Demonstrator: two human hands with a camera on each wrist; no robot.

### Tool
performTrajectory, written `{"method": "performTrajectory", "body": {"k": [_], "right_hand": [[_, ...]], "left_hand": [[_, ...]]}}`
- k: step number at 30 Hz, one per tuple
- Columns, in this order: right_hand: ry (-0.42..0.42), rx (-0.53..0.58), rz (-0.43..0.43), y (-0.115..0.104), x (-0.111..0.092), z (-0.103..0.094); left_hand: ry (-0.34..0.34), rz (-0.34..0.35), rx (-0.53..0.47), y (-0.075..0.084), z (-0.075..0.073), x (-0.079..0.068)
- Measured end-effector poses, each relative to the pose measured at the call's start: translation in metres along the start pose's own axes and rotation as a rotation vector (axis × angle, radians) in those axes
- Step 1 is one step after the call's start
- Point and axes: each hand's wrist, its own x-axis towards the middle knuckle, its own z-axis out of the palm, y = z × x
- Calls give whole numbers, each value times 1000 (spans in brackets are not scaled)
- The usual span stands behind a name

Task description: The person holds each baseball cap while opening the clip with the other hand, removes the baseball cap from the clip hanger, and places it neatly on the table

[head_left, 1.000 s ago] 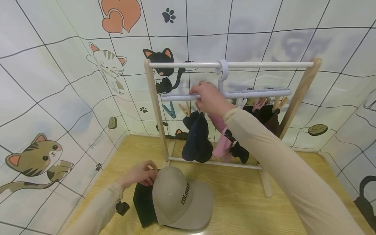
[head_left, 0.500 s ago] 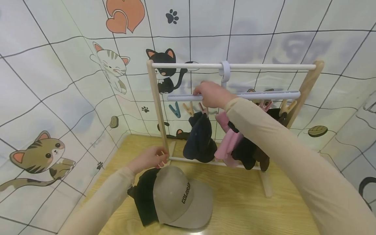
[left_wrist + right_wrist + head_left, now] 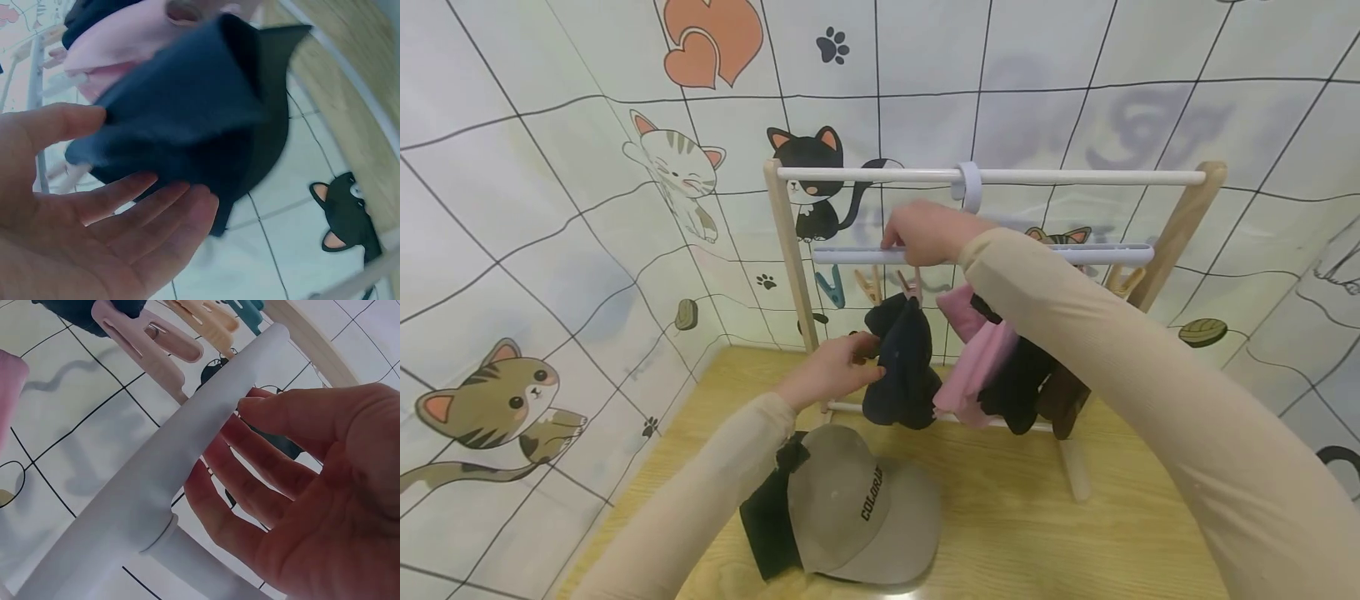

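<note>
The navy cap (image 3: pixel 901 371) is hung from a pink clothespin (image 3: pixel 911 286) on a white clip hanger (image 3: pixel 1101 255), above the surface (image 3: pixel 1000 533). The hanger's bar is grasped by the right hand (image 3: pixel 931 233). The left hand (image 3: pixel 833 367) is held unclenched at the cap's side, thumb and fingers spread; whether the fabric is touched cannot be told. Below, a dark item (image 3: pixel 769 525) is partly covered by a lettered beige cap (image 3: pixel 846 508).

Navy cap (image 3: pixel 904 367); pink cloth (image 3: pixel 976 367); pale-lilac hanger (image 3: pixel 1101 256); beige cap (image 3: pixel 835 508), black lettering (image 3: pixel 872 493); cat-patterned white wall (image 3: pixel 928 50).
</note>
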Motion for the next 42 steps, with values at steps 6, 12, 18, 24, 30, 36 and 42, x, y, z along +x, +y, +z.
{"method": "performTrajectory", "body": {"k": [6,12,18,24,30,36,42], "right_hand": [[-5,7,18,-2,0,1],[-1,5,34,-2,0,3],[37,12,32,0,0,6],[125,29,-4,3,-2,12],[337,-33,-72,9,-8,29],[704,-273,-82,7,-14,56],[643,-358,84,-2,-14,64]], "left_hand": [[15,32,-47,15,6,16],[70,44,-20,17,11,31],[62,74,69,17,9,36],[95,116,97,10,7,41],[135,95,71,3,7,48],[135,86,73,2,7,50],[74,50,47,6,1,48]]}}
